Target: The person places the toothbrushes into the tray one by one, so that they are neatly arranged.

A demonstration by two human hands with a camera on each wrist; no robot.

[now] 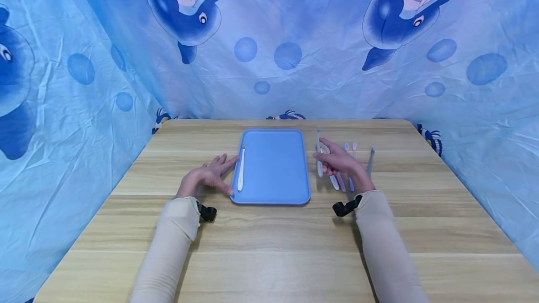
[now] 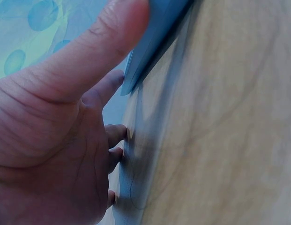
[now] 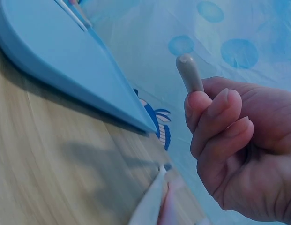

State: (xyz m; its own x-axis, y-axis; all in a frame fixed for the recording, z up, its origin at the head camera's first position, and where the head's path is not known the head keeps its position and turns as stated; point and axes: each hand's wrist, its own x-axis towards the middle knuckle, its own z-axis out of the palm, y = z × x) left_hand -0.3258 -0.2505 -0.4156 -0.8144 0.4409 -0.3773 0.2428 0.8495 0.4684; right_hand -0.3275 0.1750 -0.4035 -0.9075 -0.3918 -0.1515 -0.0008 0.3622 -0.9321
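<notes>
A blue tray (image 1: pixel 273 167) lies on the table, with a white toothbrush (image 1: pixel 240 179) along its left side. My left hand (image 1: pixel 210 174) is spread at the tray's left edge, thumb and index finger touching the rim. To the right of the tray, my right hand (image 1: pixel 340 160) pinches a white toothbrush (image 1: pixel 320 169) above the table. In the right wrist view the rounded handle end (image 3: pixel 189 75) sticks out past curled fingers. Beneath and beside that hand lie several more toothbrushes, among them a purple one (image 1: pixel 340 182), partly hidden by it.
A grey toothbrush (image 1: pixel 371 160) lies apart at the right, behind the right wrist. The wooden table (image 1: pixel 269 247) extends toward me in front of the tray. A blue dolphin-print cloth (image 1: pixel 269 27) hangs behind the table and at both sides.
</notes>
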